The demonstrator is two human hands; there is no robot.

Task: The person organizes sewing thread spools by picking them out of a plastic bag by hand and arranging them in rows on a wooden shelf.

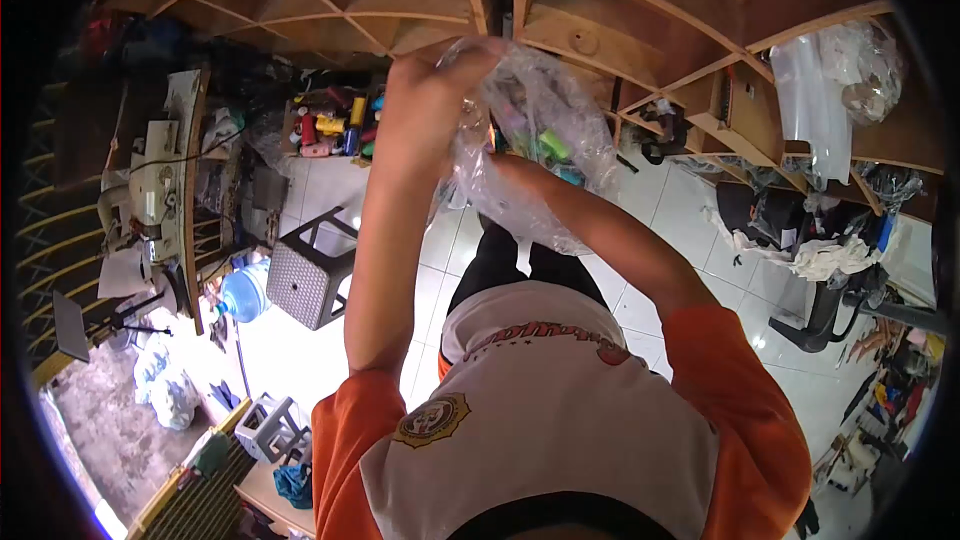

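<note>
A crumpled clear plastic bag (560,125) hangs in front of me, below the wooden shelving. My left hand (432,100) is raised at the bag's upper left side, its fingers closed on the plastic. Lower down, my right forearm reaches across to the left, and my right hand (515,175) is at the bag's lower left part. Plastic and my left wrist hide the right fingers, so their grip does not show. Green and blue patches show through the bag; I cannot tell whether they are inside or behind it.
Wooden compartment shelving (620,10) spans the top. Coloured thread spools (330,125) fill a rack at left, near a dark stool (312,270), a blue water jug (245,290) and a sewing machine (150,185). Clear plastic bags (850,70) hang at right, above a black chair (820,320).
</note>
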